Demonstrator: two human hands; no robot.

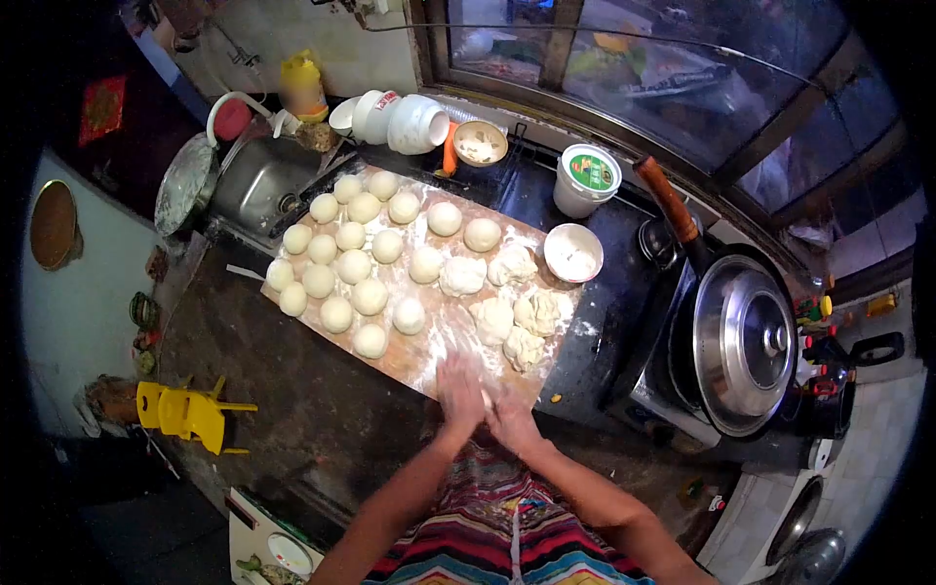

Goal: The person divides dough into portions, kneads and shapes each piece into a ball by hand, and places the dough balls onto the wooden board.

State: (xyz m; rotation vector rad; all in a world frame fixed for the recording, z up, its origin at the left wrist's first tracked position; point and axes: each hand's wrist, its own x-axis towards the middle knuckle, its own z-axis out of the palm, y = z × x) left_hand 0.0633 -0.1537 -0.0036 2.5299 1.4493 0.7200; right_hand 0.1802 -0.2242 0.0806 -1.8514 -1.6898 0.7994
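At the near edge of the floured wooden board [444,343], my left hand [460,392] and my right hand [512,421] are close together, fingers pointing forward and somewhat blurred. A small pale piece of dough [487,398] shows between them, mostly covered by my palms and fingers. Several smooth round dough balls [354,266] fill the left and middle of the board. On its right side lie several rough, torn dough lumps [491,320]. Loose white flour is smeared over the wood, thickest just ahead of my left hand.
A bowl of flour [573,253] overlaps the board's right corner, with a white lidded tub [587,180] behind it. Farther right, a lidded wok [743,341] covers the stove. A metal sink [261,185] is at the far left; a yellow chair [190,414] stands below.
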